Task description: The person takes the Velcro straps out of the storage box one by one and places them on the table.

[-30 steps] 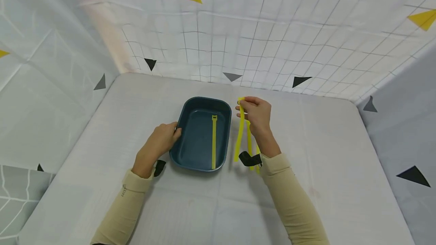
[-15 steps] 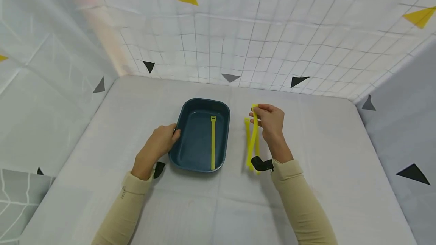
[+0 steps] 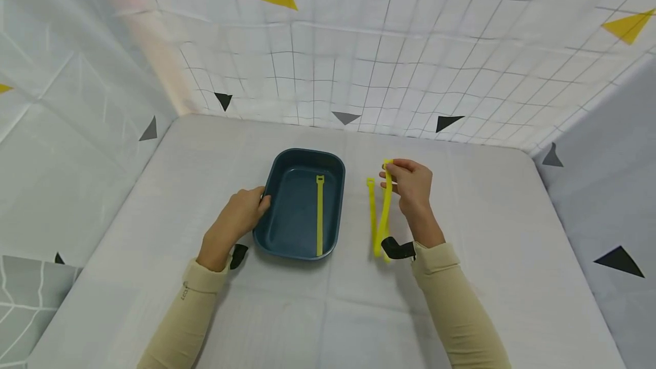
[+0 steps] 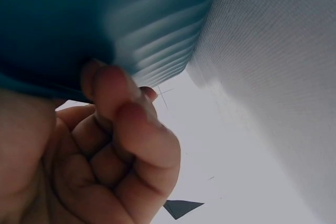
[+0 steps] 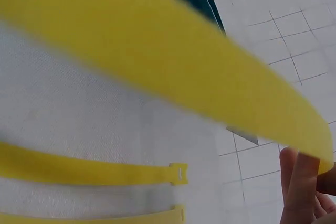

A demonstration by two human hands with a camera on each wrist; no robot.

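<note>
My left hand (image 3: 241, 209) grips the left rim of a dark blue rectangular tray (image 3: 279, 226). In the left wrist view, bent fingers (image 4: 147, 135) meet the tray's ribbed outer wall (image 4: 163, 40). Inside the tray, towards its right side, one yellow hook-and-loop cable tie (image 3: 320, 215) lies lengthwise. To the right of the tray, my right hand (image 3: 415, 184) pinches another yellow cable tie (image 3: 385, 204) by its slotted head, and its strap hangs down. Two more cable ties lie on the table, a nearer one (image 5: 89, 171) and another (image 5: 105, 217); the held tie partly covers them in the head view.
A white cloth covers the table (image 3: 287, 312). At its back rises a white gridded sheet (image 3: 359, 44) with yellow and dark triangles. Pale sheets stand along the left and right sides. A black wrist mount (image 3: 397, 248) sits below my right hand.
My right hand has moved right, away from the tray, and slightly nearer, carrying the held cable tie over the ties on the table. My left hand and the tray stay put.
</note>
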